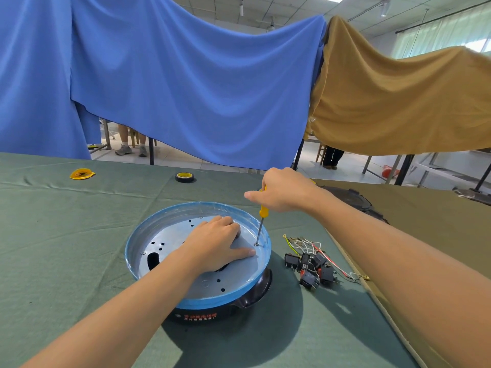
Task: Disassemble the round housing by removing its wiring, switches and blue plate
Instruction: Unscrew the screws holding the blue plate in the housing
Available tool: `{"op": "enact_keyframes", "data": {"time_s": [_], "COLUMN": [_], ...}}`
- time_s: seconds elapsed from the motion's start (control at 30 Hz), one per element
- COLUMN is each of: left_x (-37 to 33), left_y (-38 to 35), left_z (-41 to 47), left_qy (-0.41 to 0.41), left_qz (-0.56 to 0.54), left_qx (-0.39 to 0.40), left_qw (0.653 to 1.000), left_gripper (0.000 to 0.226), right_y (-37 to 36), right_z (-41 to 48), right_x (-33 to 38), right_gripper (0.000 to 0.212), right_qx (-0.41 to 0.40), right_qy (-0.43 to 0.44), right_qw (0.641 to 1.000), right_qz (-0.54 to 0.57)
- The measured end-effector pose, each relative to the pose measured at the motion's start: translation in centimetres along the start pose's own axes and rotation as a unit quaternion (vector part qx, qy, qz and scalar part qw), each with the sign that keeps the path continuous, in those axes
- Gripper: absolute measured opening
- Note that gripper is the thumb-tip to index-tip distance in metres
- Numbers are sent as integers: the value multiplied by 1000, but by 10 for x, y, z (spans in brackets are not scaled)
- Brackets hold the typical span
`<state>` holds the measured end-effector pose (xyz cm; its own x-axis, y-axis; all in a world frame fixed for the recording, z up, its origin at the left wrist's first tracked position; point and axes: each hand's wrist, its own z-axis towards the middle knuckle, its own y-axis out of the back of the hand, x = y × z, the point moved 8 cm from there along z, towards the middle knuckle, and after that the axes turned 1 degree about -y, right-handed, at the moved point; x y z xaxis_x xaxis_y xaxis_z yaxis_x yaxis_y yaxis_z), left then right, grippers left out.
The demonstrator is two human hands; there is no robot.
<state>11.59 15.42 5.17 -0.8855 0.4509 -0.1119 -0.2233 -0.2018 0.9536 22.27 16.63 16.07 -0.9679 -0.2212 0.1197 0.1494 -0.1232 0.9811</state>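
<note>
Right hand (281, 191) grips yellow-handled screwdriver (263, 211) on round plate (172, 237) (smooth, blue-rimmed).

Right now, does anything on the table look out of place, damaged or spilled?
Nothing stands out. The switches and wires lie in a loose tangle right of the housing, as removed parts would. The right hand holds the screwdriver nearly upright on a screw in the blue plate; the left hand rests on the plate.

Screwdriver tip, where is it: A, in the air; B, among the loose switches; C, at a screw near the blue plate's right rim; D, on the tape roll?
C: the right hand grips the screwdriver, its tip on a screw near the right rim of the blue plate.
</note>
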Motion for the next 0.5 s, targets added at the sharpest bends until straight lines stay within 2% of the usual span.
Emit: {"op": "enact_keyframes", "data": {"time_s": [0.1,0.17,0.23,0.37,0.47,0.5], "left_x": [1,1,1,1,1,2], "left_y": [-1,-1,-1,0,-1,-1], "left_z": [1,1,0,-1,0,0], "left_qy": [-1,0,-3,-4,-2,0], "left_qz": [-1,-1,-2,-3,-3,-2], "left_qx": [0,0,-4,-7,-1,1], "left_qw": [1000,1000,1000,1000,1000,1000], "left_gripper": [51,54,54,52,53,55], "right_y": [-1,-1,-3,2,2,2], "right_z": [0,-1,0,0,1,0], "right_x": [3,5,5,1,4,4], "right_gripper": [27,35,35,49,27,29], "right_qx": [9,23,31,-8,5,12], "right_qy": [12,12,19,12,22,19], "right_qw": [1000,1000,999,1000,1000,1000], "right_qz": [4,13,2,-25,-7,0]}}
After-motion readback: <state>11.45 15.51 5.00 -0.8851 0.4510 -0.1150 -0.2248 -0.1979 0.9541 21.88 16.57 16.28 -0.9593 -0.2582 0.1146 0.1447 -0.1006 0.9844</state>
